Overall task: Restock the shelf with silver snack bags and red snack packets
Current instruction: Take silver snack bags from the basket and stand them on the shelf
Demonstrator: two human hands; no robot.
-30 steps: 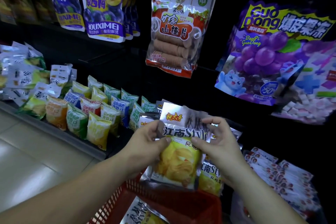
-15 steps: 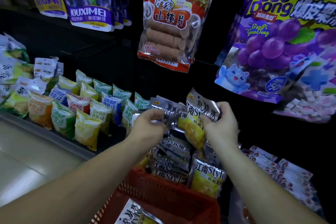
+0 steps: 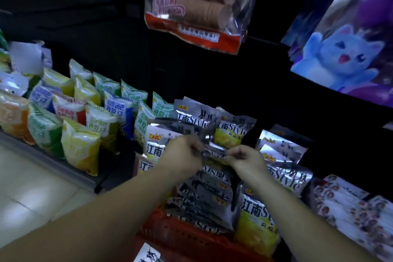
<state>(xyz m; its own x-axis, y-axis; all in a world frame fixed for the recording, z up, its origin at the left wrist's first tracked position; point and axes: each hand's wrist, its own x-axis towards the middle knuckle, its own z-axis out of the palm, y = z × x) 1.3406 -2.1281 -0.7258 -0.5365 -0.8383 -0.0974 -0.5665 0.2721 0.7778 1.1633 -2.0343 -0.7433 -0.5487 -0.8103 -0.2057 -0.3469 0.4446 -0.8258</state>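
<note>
A silver snack bag point(image 3: 214, 154) is pinched between the left hand point(image 3: 182, 153) and the right hand point(image 3: 246, 159), fingers curled on its edge, held at centre over the stacked silver bags point(image 3: 195, 117) on the shelf point(image 3: 53, 161) — a red basket point(image 3: 180, 232) is seen at 6 o'clock

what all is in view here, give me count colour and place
silver snack bags: many, silver with yellow, centre shelf, standing and piled
held silver bag: one, silver, between both grips
basket: one, red, bottom centre
small puffed packets: many, green, yellow, blue, orange, left shelf
white-and-red packets: many, lower right shelf
clear bag of brown rolls: one, red-trimmed, hanging top centre
purple bag with a blue cat: one, upper right
floor: pale tiles, lower left
left grip: one, pinches the held bag's left edge
right grip: one, pinches its right edge
</note>
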